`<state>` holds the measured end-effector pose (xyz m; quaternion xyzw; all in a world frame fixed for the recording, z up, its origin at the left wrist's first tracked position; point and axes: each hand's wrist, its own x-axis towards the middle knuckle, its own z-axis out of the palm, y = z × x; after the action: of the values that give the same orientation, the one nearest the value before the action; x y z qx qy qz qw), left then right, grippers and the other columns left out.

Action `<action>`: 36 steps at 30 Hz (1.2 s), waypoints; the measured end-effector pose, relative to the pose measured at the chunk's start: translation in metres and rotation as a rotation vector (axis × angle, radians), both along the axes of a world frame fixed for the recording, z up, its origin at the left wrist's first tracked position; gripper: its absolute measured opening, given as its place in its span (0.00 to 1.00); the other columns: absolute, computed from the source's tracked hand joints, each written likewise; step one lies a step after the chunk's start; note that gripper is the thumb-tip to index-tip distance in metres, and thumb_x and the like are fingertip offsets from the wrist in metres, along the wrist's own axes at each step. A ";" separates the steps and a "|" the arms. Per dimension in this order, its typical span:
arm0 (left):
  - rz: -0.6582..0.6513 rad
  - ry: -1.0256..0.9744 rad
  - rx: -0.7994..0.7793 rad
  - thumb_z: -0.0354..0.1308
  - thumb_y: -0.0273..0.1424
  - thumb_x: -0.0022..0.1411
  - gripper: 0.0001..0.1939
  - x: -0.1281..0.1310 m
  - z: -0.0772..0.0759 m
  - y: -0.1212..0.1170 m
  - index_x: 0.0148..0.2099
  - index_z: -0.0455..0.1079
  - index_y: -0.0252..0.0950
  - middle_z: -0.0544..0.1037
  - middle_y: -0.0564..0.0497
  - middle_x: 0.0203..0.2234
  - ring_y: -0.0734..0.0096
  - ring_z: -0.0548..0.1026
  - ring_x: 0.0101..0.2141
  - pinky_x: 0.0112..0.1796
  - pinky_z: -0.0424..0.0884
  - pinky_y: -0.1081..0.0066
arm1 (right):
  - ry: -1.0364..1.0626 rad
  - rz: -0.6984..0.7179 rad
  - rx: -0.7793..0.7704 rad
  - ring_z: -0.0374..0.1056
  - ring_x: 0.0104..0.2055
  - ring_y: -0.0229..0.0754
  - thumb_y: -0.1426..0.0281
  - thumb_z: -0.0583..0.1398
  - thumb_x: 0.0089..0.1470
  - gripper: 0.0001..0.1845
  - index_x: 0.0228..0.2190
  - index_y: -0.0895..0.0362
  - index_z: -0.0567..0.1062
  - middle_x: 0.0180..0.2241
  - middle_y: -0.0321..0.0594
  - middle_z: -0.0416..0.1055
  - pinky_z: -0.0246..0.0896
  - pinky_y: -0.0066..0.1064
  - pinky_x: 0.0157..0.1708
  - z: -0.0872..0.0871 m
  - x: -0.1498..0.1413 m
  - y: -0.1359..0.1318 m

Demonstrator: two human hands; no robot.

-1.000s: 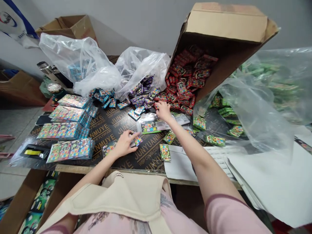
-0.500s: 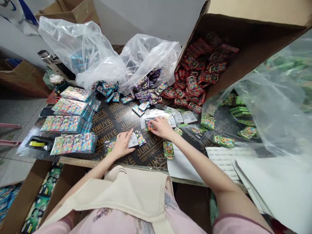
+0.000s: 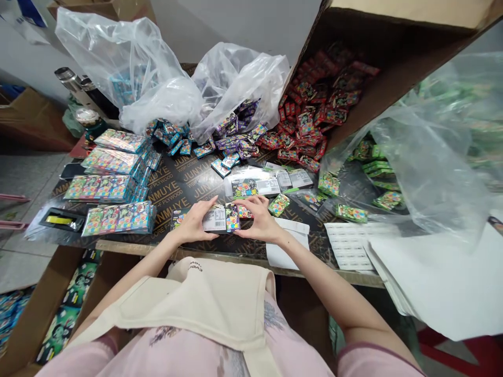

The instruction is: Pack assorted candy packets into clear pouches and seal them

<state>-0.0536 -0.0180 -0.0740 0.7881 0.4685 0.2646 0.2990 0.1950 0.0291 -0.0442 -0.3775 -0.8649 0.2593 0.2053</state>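
A clear sleeve with a white label and small colourful packets (image 3: 220,219) lies near the front edge of the dark plywood table (image 3: 184,183). My left hand (image 3: 193,224) grips its left end, fingers curled on it. My right hand (image 3: 260,219) pinches a small red packet (image 3: 244,212) against the sleeve's right end. A loose green packet (image 3: 278,204) lies just right of my right hand.
Stacked filled sleeves (image 3: 113,209) sit at left. Blue (image 3: 170,137), purple (image 3: 236,141), red (image 3: 310,125) and green packets (image 3: 353,212) spill from plastic bags and a tipped cardboard box (image 3: 396,57). Label sheets (image 3: 349,241) and white paper (image 3: 444,277) lie at right. Open boxes (image 3: 51,319) stand below the table.
My right hand drew back from the red pile with a red packet and came to the sleeve under my left hand. The view tilted down and closer.
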 end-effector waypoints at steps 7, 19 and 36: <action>0.053 -0.040 -0.003 0.69 0.38 0.45 0.58 0.000 -0.002 -0.005 0.70 0.37 0.41 0.68 0.44 0.52 0.54 0.68 0.51 0.53 0.63 0.56 | -0.058 -0.008 0.054 0.57 0.59 0.56 0.45 0.63 0.44 0.50 0.62 0.52 0.54 0.54 0.47 0.69 0.34 0.51 0.59 0.005 -0.001 -0.019; 0.154 0.170 -0.076 0.70 0.38 0.44 0.56 0.002 -0.032 0.008 0.69 0.44 0.38 0.68 0.39 0.53 0.50 0.67 0.51 0.50 0.63 0.53 | -0.331 -0.182 0.056 0.62 0.52 0.56 0.64 0.62 0.52 0.31 0.57 0.55 0.65 0.48 0.50 0.70 0.46 0.51 0.53 -0.053 0.017 0.001; 0.369 -0.799 -0.917 0.65 0.43 0.47 0.18 0.052 0.008 0.007 0.30 0.76 0.30 0.79 0.45 0.25 0.71 0.73 0.23 0.29 0.68 0.71 | 0.235 -0.091 -0.001 0.51 0.64 0.56 0.55 0.69 0.40 0.50 0.60 0.50 0.55 0.61 0.47 0.56 0.48 0.51 0.61 -0.011 -0.007 -0.011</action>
<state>-0.0013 -0.0109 -0.0664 0.3269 0.5147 0.3579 0.7072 0.1881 0.0179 -0.0552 -0.3834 -0.8169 0.2924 0.3165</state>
